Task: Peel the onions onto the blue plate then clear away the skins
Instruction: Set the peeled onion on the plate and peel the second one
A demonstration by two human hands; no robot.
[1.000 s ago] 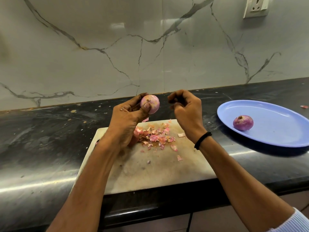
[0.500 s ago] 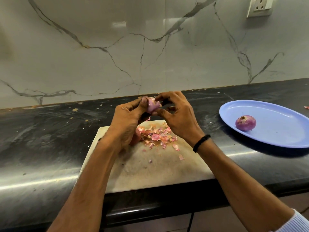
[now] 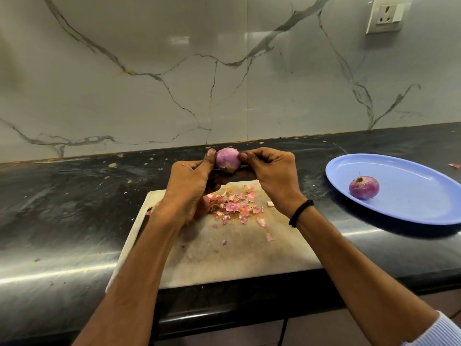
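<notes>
The blue plate (image 3: 411, 203) runs off the right edge of the frame, so part of its rim is unseen. The left hand (image 3: 189, 181) and right hand (image 3: 272, 171) cover the underside of the held onion (image 3: 227, 158); the fingers beneath it are lost in shadow. Whether the right thumb pinches skin or flesh cannot be told. Under the left wrist a reddish rounded thing (image 3: 203, 207) shows only as a sliver. The left forearm hides the left side of the cutting board (image 3: 237, 258). At upper right the wall socket (image 3: 385, 16) is cut by the top edge. A pink scrap (image 3: 454, 166) at the right edge is too small to identify.
</notes>
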